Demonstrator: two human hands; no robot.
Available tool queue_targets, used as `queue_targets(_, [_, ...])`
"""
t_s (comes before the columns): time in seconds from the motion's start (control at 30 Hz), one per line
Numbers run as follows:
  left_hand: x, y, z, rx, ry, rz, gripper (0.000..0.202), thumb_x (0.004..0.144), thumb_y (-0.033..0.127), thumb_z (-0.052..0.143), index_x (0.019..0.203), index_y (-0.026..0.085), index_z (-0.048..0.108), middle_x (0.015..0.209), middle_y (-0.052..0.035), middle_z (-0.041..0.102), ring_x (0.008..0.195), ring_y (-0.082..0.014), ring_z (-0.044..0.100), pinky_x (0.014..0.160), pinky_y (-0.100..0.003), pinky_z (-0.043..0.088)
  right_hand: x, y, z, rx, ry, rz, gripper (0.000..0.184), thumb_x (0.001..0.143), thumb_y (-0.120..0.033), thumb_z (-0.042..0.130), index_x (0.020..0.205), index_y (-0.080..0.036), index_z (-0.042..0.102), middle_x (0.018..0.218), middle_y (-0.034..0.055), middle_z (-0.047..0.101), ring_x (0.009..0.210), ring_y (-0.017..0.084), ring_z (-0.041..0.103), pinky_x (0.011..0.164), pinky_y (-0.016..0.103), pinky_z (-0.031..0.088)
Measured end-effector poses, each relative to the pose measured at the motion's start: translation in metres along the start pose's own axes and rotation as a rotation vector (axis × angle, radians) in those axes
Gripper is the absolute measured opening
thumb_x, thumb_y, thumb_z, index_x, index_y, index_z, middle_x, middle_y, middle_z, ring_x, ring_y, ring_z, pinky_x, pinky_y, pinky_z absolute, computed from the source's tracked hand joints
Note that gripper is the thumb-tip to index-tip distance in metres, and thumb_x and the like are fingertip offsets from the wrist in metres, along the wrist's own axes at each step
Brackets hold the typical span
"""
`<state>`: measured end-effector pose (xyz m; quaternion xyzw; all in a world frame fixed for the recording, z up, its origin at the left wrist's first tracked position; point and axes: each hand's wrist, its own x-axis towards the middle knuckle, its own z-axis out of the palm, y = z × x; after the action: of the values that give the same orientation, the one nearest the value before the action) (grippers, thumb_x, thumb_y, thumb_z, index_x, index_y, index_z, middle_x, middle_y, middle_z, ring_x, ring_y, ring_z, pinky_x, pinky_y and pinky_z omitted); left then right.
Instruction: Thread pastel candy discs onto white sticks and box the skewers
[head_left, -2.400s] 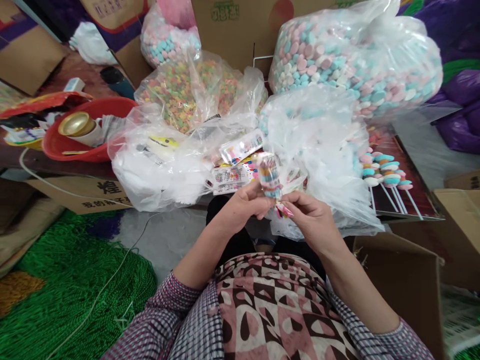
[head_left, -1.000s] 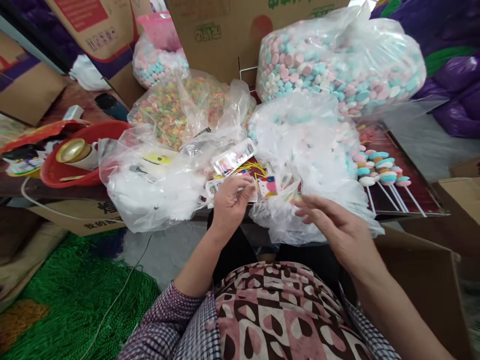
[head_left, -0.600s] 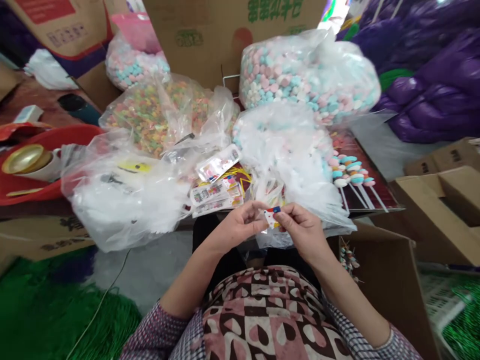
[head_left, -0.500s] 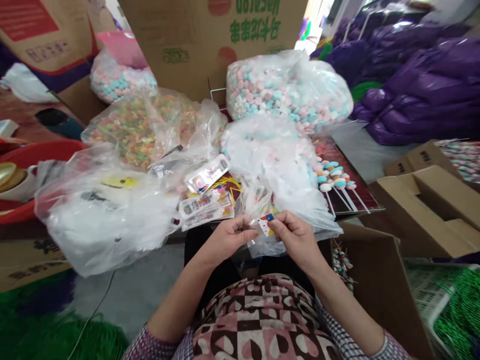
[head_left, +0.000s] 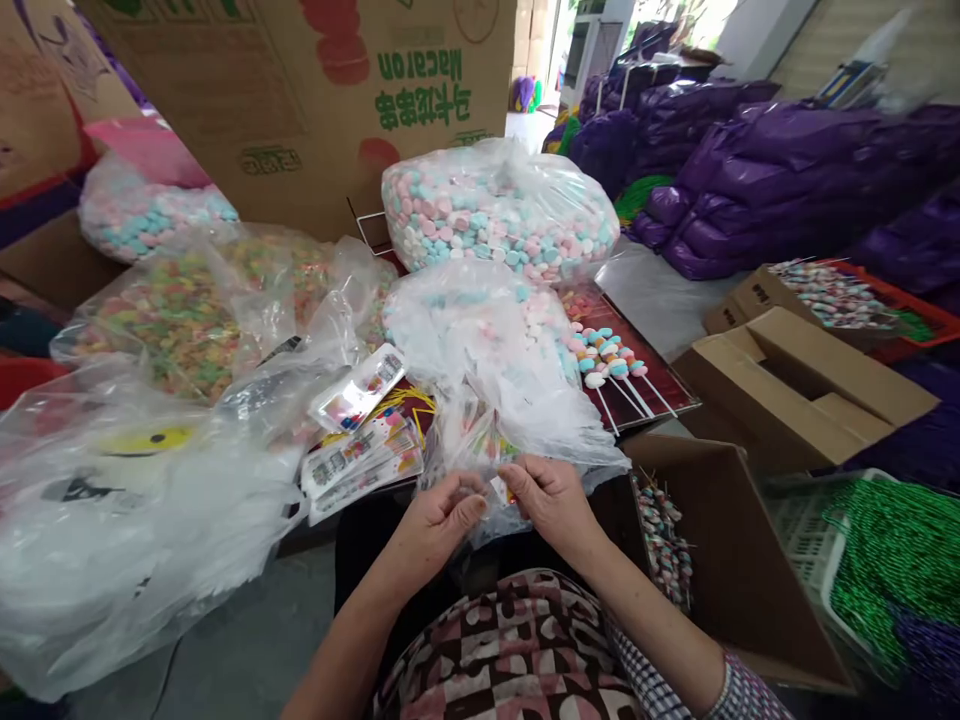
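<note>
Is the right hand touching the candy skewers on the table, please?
No, the right hand pinches a small printed piece, well apart from the candy skewers.

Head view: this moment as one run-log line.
right hand: pinching small printed tag | left hand: close by, grip unclear | flat printed packets: overlapping, left of hands | marshmallow skewers: on table, right of hands

Beyond my dark red surface (head_left: 666, 384), daylight fills a doorway (head_left: 561, 50); beyond the surface to the right stands a beige wall (head_left: 847, 45); grey floor (head_left: 247, 620) shows on its near side.
</note>
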<state>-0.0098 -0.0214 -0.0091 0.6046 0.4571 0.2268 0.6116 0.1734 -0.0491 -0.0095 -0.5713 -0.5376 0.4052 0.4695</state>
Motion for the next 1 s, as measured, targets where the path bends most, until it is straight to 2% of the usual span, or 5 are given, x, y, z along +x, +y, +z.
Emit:
queue_targets(0.1, [0.0,-0.001,0.002,-0.014,-0.083,0.005,0.04,0.088,0.057,0.055,0.086,0.019,0.063,0.059,0.006,0.04,0.049,-0.0083,0.029,0.048,-0.023,0.024,0.0,-0.001,-0.001,-0.095,0.044,-0.058,0.055,0.093,-0.055,0.047,0.05,-0.022,0.041,0.042,-0.0029,0.042,0.046,0.011,0.039,0.048,0.025,0.03])
queue_targets(0.3, [0.003,0.011,-0.002,0.146,0.101,0.185,0.033,0.09,0.047,0.055,0.072,0.02,0.064,0.065,0.0006,0.053,0.065,-0.0143,0.048,0.063,-0.026,0.038,0.007,-0.008,-0.015,-0.106,-0.044,-0.061,0.046,0.093,-0.05,0.049,0.059,-0.02,0.059,0.051,-0.0012,0.054,0.048,0.011,0.047,0.048,0.024,0.036])
queue_targets(0.53, [0.007,0.007,-0.007,0.083,0.23,0.155,0.027,0.087,0.047,0.059,0.081,0.022,0.068,0.078,-0.0014,0.065,0.077,-0.0175,0.056,0.072,-0.027,0.042,0.038,0.021,-0.125,-0.451,0.528,-0.007,0.036,0.09,-0.047,0.055,0.1,-0.019,0.075,0.081,0.006,0.072,0.073,0.02,0.064,0.07,0.032,0.049])
queue_targets(0.67, [0.006,-0.002,-0.002,-0.076,0.226,0.081,0.029,0.085,0.05,0.062,0.083,0.022,0.067,0.076,-0.0002,0.065,0.075,-0.016,0.055,0.071,-0.026,0.042,0.057,0.05,-0.167,-0.973,0.488,0.226,0.033,0.09,-0.036,0.054,0.107,-0.019,0.076,0.107,0.0129,0.072,0.094,0.026,0.066,0.076,0.034,0.046])
queue_targets(1.0, [0.007,0.002,0.004,-0.259,0.265,0.06,0.026,0.087,0.047,0.062,0.081,0.022,0.063,0.075,0.0006,0.061,0.074,-0.0144,0.056,0.074,-0.026,0.044,0.068,0.074,-0.174,-0.822,0.616,0.289,0.032,0.09,-0.04,0.053,0.091,-0.02,0.078,0.083,0.0133,0.073,0.073,0.023,0.062,0.065,0.032,0.039])
